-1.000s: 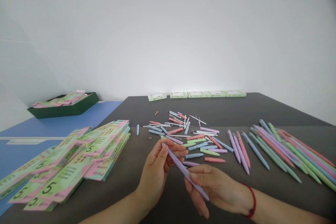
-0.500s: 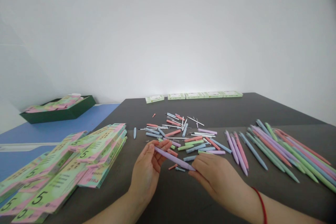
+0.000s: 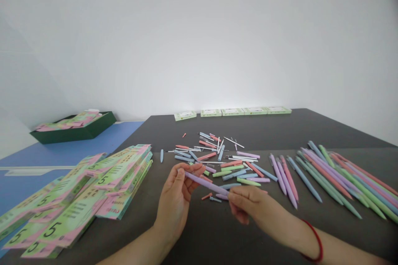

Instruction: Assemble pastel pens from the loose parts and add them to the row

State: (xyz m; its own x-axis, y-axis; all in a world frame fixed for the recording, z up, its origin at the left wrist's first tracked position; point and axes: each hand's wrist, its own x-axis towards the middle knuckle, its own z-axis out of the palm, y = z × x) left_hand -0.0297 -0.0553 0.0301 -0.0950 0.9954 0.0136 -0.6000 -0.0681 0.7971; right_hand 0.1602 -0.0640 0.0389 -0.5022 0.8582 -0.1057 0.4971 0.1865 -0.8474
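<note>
A light purple pen barrel point(image 3: 205, 183) is held aslant between my two hands above the dark table. My left hand point(image 3: 174, 192) pinches its upper left end with thumb and fingers. At the lower right end, my right hand point(image 3: 248, 203), with a red band on its wrist, has thumb and forefinger closed on the barrel; that end is hidden by the fingers. Under and beyond the hands lie loose pen parts: a blue barrel piece point(image 3: 234, 174), a red piece point(image 3: 207, 156) and white refills point(image 3: 242, 160). Another purple piece point(image 3: 221, 196) lies just below the held barrel.
Several whole pens point(image 3: 329, 186) lie in a row at the right. Pink and green printed boxes point(image 3: 71, 211) are piled at the left. A dark green tray point(image 3: 74, 133) stands on a blue surface point(image 3: 127, 132). Pale green boxes point(image 3: 233, 112) line the table's back edge.
My right hand has rolled at the pen's right end, its thumb and forefinger now on top with the other fingers curled below. My left hand keeps its hold. The view has shifted slightly.
</note>
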